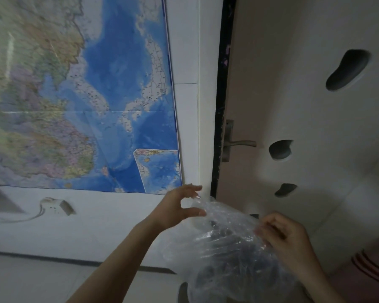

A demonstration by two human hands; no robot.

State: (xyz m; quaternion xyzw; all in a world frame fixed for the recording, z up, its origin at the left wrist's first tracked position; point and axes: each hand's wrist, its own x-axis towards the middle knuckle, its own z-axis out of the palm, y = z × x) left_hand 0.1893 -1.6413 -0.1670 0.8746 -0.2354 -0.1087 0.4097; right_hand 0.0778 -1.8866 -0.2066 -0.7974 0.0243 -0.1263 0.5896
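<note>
A clear, crinkled plastic bag (pixel 228 243) with something dark inside hangs in front of me at the lower middle, before a wall and a door. My left hand (pixel 177 206) reaches in from the lower left. Its fingers and thumb are curved round the bag's upper left corner, fingertips at the top edge and thumb on the plastic below. My right hand (pixel 287 239) grips the bag's right edge with curled fingers. The bag's bottom runs out of the frame.
A large map (pixel 79 95) hangs on the white wall at left, with a white power socket (pixel 57 206) and its cable below it. Right of a dark door frame (pixel 222 84) is a pale door with a metal handle (pixel 239 143) and three dark oval marks. A pink striped object (pixel 372 270) sits at the lower right.
</note>
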